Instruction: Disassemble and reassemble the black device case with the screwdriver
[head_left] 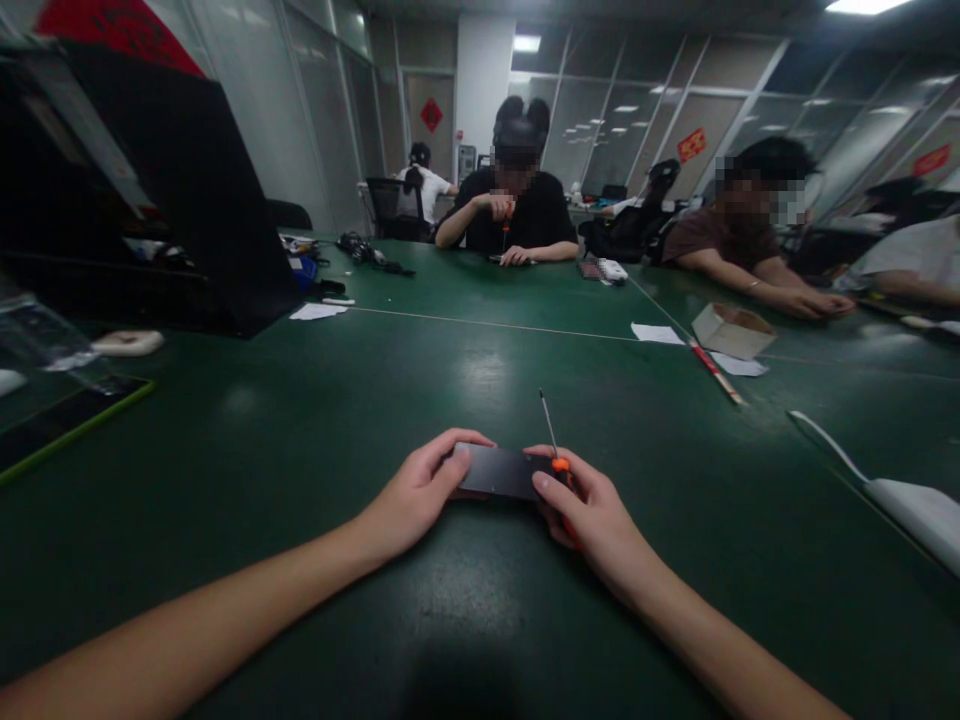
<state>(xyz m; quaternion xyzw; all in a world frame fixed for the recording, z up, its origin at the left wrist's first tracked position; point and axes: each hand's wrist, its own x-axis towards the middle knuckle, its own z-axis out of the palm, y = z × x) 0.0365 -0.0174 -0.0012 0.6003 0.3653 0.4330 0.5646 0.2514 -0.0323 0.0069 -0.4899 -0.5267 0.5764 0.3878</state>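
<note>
Between my two hands is a flat, dark grey rectangular device (498,472), held lengthwise above the green table (337,390); its exact kind I cannot make out. My left hand (421,492) grips the left end, thumb on top and fingers around the far edge and underneath. At the right end, my right hand (592,505) pinches the device with its thumb on the upper face. That same hand also keeps a screwdriver (560,465) with an orange and black handle in its palm, the thin metal shaft pointing up and away. Part of the handle is hidden by the fingers.
A large black panel (225,200) and a green-edged phone (75,425) are at the left. At the right stand a small open box (733,330), a red-and-white stick (716,372) and a white power strip (919,515). Across the table, a person (517,210) holds another screwdriver.
</note>
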